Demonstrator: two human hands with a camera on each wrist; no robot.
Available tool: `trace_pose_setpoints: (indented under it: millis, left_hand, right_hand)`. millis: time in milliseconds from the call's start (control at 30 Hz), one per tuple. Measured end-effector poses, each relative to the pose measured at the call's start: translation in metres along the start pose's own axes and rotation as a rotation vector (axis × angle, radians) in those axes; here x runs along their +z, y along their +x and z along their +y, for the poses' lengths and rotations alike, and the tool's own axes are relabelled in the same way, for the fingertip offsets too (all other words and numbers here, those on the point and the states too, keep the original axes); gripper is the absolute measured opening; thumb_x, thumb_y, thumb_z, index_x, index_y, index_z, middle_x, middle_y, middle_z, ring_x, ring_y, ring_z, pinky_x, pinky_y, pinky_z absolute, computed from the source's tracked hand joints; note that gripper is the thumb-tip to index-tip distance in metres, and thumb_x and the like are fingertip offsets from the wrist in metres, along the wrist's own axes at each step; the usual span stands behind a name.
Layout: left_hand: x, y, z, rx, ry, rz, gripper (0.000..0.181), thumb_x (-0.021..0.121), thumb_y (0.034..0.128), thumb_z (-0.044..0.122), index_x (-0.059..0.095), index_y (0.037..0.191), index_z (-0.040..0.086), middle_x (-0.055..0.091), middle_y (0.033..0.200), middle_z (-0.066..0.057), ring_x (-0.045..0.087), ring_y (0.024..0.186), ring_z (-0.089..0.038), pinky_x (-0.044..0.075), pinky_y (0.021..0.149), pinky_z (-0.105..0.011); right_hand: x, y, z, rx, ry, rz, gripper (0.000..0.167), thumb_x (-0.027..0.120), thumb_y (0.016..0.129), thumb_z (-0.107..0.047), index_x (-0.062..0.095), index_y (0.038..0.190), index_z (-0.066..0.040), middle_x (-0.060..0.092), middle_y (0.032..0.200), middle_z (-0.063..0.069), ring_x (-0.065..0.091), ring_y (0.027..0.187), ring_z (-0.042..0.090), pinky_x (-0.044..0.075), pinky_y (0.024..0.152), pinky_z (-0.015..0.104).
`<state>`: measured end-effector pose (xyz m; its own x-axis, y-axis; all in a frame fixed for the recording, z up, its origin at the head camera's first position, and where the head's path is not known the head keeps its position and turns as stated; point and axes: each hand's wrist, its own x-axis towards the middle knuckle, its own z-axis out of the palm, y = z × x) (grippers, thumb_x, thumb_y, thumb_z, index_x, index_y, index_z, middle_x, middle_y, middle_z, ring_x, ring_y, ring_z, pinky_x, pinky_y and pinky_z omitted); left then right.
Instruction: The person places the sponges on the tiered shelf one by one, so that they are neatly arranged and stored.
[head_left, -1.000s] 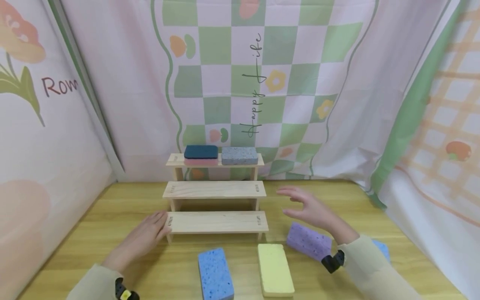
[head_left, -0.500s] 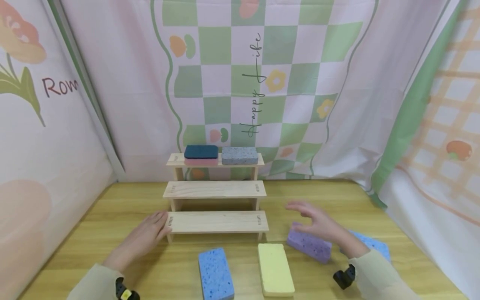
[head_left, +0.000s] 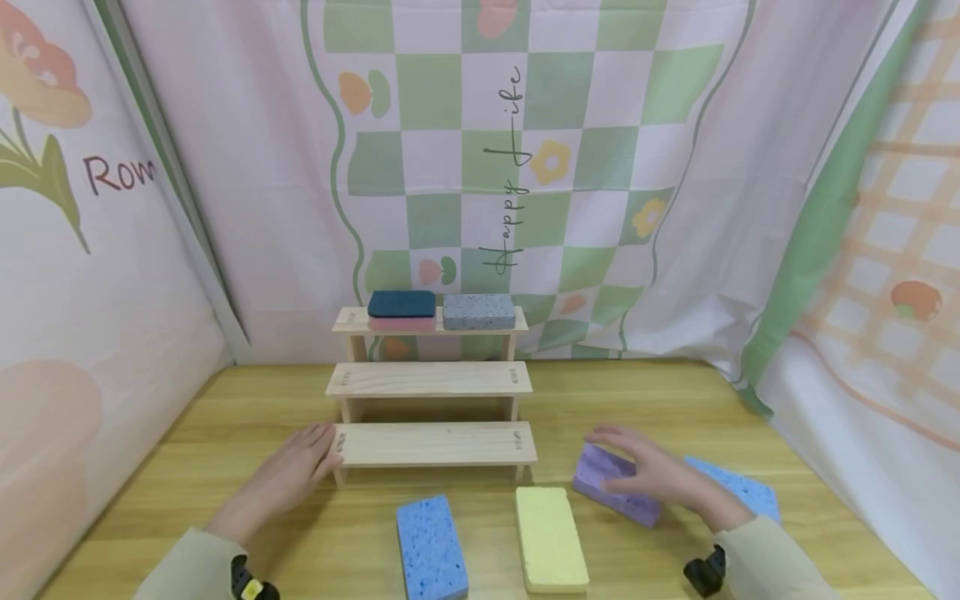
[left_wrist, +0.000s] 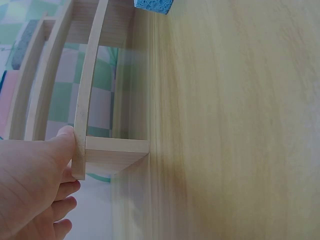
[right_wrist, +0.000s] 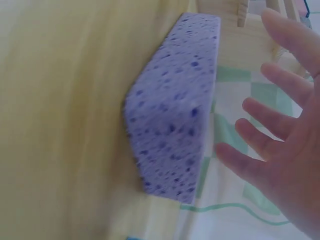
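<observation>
Left hand (head_left: pixel 288 471) pinches wooden shelf (head_left: pixel 435 443); right hand (head_left: pixel 651 473), spread wide, partly hides purple sponge (right_wrist: pixel 170 107).

A: What's worn?
B: Pale beige, long and plain. Left sleeve (head_left: pixel 187 571) at eight o'clock in the head view, right sleeve (head_left: pixel 776 567) at four.
A: Anything at the cuffs?
B: Left wrist device (head_left: pixel 239 575), seven o'clock: small, black, yellow patch (head_left: pixel 252 590) on it. Right wrist device (head_left: pixel 703 574), five o'clock: black too, blocky.
A: Hands?
B: Left hand (head_left: pixel 292 468) bare, right hand (head_left: pixel 654 472) likewise.
</observation>
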<state>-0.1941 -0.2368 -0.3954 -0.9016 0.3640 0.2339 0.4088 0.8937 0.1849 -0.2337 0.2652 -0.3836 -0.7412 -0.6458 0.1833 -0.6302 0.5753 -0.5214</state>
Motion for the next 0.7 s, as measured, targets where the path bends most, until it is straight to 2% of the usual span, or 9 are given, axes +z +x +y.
trace_pose_setpoints:
  millis: [167,467,700]
  left_hand:
    - [0.001,0.000,0.000,0.001,0.003,0.003,0.050,0.050,0.0962,0.022,0.043,0.127,-0.016,0.041,0.132,-0.032,0.035,0.123,-0.046,0.026,0.103,-0.054]
    - [0.001,0.001,0.000,-0.005,-0.002,-0.004,0.050,0.050,0.0962,0.022,0.042,0.127,-0.017,0.040,0.132,-0.032,0.034,0.123,-0.046,0.026,0.102,-0.055]
    - [0.000,0.000,0.000,0.000,-0.005,0.007,0.050,0.050,0.0961,0.021,0.042,0.126,-0.017,0.040,0.131,-0.033,0.035,0.123,-0.046,0.027,0.102,-0.054]
  right_hand:
    - [0.003,-0.008,0.007,-0.009,-0.011,-0.024,0.069,0.073,0.077,-0.033,0.047,0.128,0.004,0.037,0.129,0.034,0.035,0.114,0.054,0.034,0.087,0.067]
    - [0.002,-0.019,0.009,0.103,-0.013,-0.053,0.077,0.075,0.072,-0.037,0.045,0.133,-0.001,0.033,0.132,0.036,0.032,0.115,0.058,0.031,0.086,0.070]
    - [0.002,-0.025,0.011,0.109,-0.016,-0.073,0.075,0.075,0.073,-0.034,0.045,0.131,0.003,0.034,0.130,0.037,0.033,0.113,0.058,0.032,0.086,0.069]
